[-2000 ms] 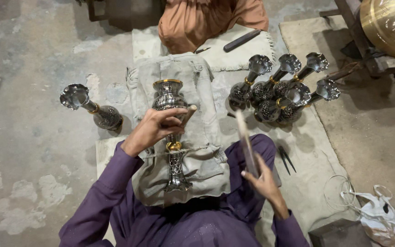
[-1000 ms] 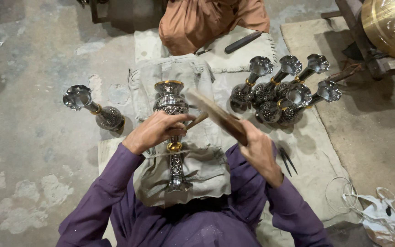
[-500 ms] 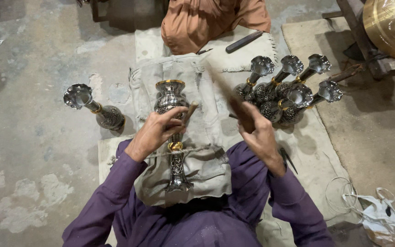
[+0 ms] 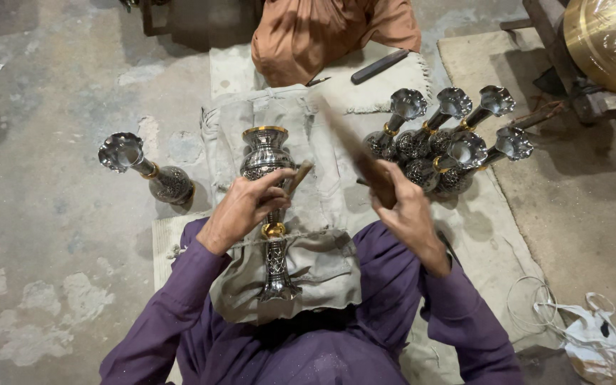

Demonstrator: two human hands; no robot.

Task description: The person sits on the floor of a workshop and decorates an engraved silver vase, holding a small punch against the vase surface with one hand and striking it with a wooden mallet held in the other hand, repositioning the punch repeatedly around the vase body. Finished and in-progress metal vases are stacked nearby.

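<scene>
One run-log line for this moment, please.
left hand: holds tool on engraved vase | right hand: wooden stick raised, blurred | cloth pad under vase | finished vases right

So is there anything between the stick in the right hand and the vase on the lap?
Nothing visible. The right hand holds the blurred stick raised beside the vase, with only bare cloth between. The left hand grips the vase lower down.

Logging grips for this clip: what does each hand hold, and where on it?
Left hand holds the vase at its neck, with a small stick. Right hand grips a blurred wooden stick at its lower end.
</scene>
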